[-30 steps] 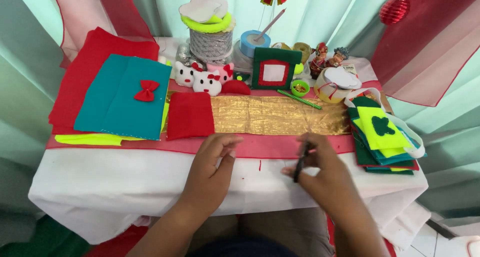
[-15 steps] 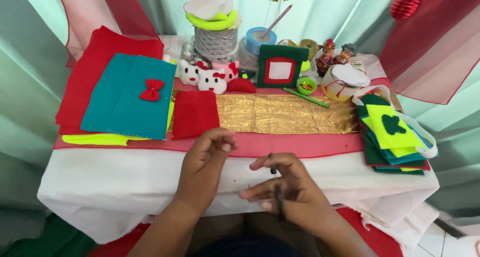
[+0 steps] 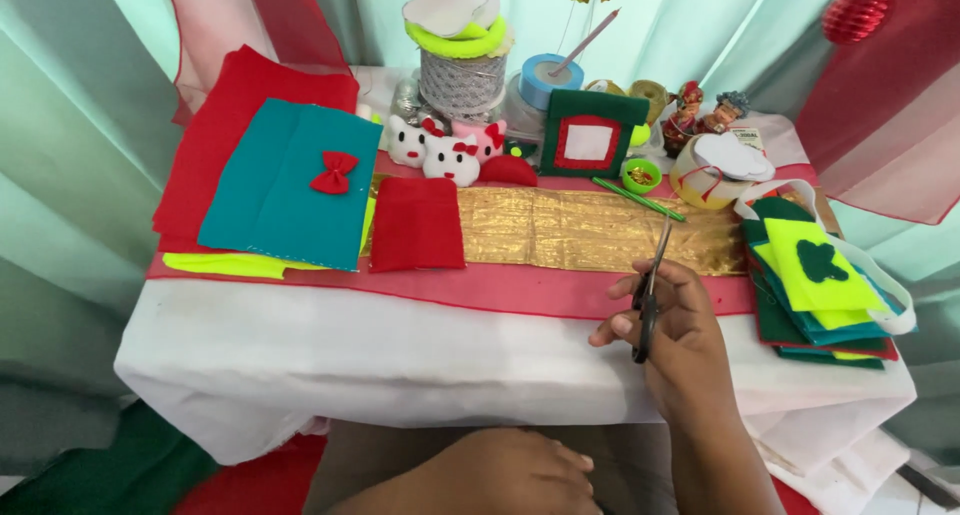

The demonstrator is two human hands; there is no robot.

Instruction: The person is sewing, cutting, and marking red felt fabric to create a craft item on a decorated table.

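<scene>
Fingers (image 3: 655,310) of the right hand (image 3: 680,350) are curled through the handles of the scissors (image 3: 650,295), gripping them with the blades pointing up and away toward the gold fabric strip (image 3: 590,230); whether the blades are parted is hard to tell. The left hand (image 3: 510,470) rests low, off the near edge of the surface (image 3: 400,365), fingers loosely together and holding nothing.

Going left to right: the red and teal felt sheets (image 3: 280,180) with a red bow (image 3: 333,172) overhang the left edge, then a folded red felt piece (image 3: 415,225), then the gold strip, then a stack of green felt (image 3: 815,290) close to the right edge. A clean cut probably wants the free hand up to steady the cloth. Open room lies along the white front band; the back row is crowded.
</scene>
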